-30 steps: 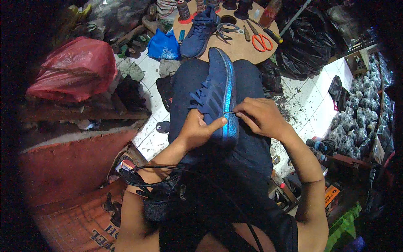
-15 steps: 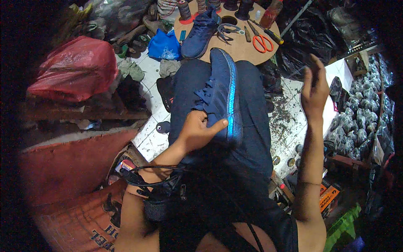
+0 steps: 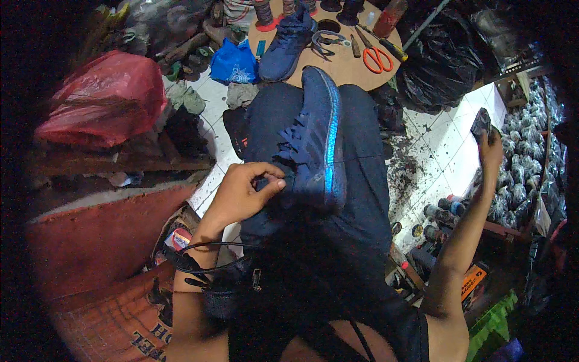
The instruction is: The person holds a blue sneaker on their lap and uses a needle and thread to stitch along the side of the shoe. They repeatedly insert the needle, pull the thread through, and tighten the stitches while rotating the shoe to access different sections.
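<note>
From the head view, the only one at hand: see a dark blue knit shoe (image 3: 311,136) with a shiny bright blue band along the sole, lying on its side across dark trousers (image 3: 362,136), toe toward the table. Sole and upper together by the look of it; across the blue band, a faint thin line (perhaps thread, too fine to be sure). Judging by that, probably in the middle of a stitch, with more left along the edge; cannot count anything finished.

Just beside the heel, see the left hand (image 3: 244,192), thumb and forefinger curled close toward each other; cannot tell about contact or anything pinched between. Far out to the right, on a stretched arm, see the right hand (image 3: 492,148), near a small black plastic-looking bundle (image 3: 481,122); cannot tell its fingers apart from together.

Beyond the toe, find a round tan wooden table (image 3: 347,75) with a matching dark blue shoe (image 3: 282,53) (cannot judge how far along), orange-handled scissors (image 3: 378,59) and dark thread spools (image 3: 263,13). On the right, note clear plastic-wrapped bundles (image 3: 511,166) close to the outstretched arm, a possible snag for any loose thread.
</note>
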The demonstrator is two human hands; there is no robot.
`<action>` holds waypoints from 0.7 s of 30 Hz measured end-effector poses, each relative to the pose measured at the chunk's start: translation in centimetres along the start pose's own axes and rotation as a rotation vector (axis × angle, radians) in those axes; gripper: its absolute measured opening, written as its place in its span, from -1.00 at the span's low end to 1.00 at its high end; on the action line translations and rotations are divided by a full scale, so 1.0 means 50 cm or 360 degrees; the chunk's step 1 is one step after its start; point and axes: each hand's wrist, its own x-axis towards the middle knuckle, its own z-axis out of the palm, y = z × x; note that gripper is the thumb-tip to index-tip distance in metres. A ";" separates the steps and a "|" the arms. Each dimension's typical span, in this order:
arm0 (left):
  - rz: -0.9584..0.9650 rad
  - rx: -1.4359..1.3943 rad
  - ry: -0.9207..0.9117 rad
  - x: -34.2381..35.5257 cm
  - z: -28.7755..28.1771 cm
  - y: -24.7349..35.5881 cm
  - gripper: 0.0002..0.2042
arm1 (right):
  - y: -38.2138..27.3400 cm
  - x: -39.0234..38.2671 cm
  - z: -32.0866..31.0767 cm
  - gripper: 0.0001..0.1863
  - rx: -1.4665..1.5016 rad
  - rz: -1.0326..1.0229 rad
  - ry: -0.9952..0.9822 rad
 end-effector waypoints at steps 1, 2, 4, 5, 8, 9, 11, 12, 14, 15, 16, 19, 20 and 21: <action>0.0058 0.0025 0.0035 -0.001 -0.003 -0.001 -0.80 | -0.070 -0.052 -0.003 -0.53 0.0261 -0.0153 -0.0150; 0.0060 0.0070 0.0034 -0.002 -0.006 -0.002 -0.80 | -0.153 -0.123 -0.009 -0.54 0.0610 -0.0262 -0.0381; 0.0131 0.0143 0.0078 -0.003 -0.005 -0.005 -0.81 | -0.325 -0.273 -0.029 -0.44 0.1170 -0.0297 -0.0826; 0.0149 0.0141 0.0123 -0.003 -0.004 -0.007 -0.82 | -0.397 -0.328 -0.045 -0.31 0.1388 -0.0283 -0.1094; 0.0241 0.0128 0.0333 -0.001 0.002 -0.021 -0.79 | -0.548 -0.417 -0.068 -0.41 0.1106 -0.0630 -0.1078; 0.0155 0.0047 0.0402 -0.004 0.004 -0.029 -0.77 | -0.565 -0.416 -0.077 -0.44 0.1002 -0.0602 -0.1092; 0.0002 -0.0079 0.0575 -0.011 0.004 -0.044 -0.74 | -0.581 -0.403 -0.078 -0.39 0.0806 -0.0664 -0.1151; -0.0159 -0.0216 0.0599 -0.019 0.001 -0.050 -0.70 | -0.580 -0.399 -0.080 -0.24 0.0952 -0.0672 -0.1072; -0.0124 -0.0236 0.0503 -0.032 0.005 -0.061 -0.71 | -0.575 -0.390 -0.074 -0.30 0.0889 -0.0612 -0.1262; -0.0196 -0.0227 0.0457 -0.036 0.007 -0.066 -0.72 | -0.573 -0.389 -0.071 -0.32 0.0815 -0.0579 -0.1409; -0.0114 -0.0189 0.0462 -0.042 0.008 -0.070 -0.76 | -0.569 -0.387 -0.067 -0.33 0.0878 -0.0565 -0.1377; 0.0205 -0.0016 0.0613 -0.044 -0.009 -0.083 -0.81 | -0.556 -0.387 -0.062 -0.38 0.1036 -0.0455 -0.1441; 0.0232 -0.0077 0.0609 -0.045 -0.018 -0.087 -0.85 | -0.550 -0.385 -0.063 -0.40 0.1146 -0.0393 -0.1445; 0.0298 -0.0141 0.0580 -0.046 -0.023 -0.090 -0.86 | -0.545 -0.385 -0.064 -0.42 0.1237 -0.0316 -0.1480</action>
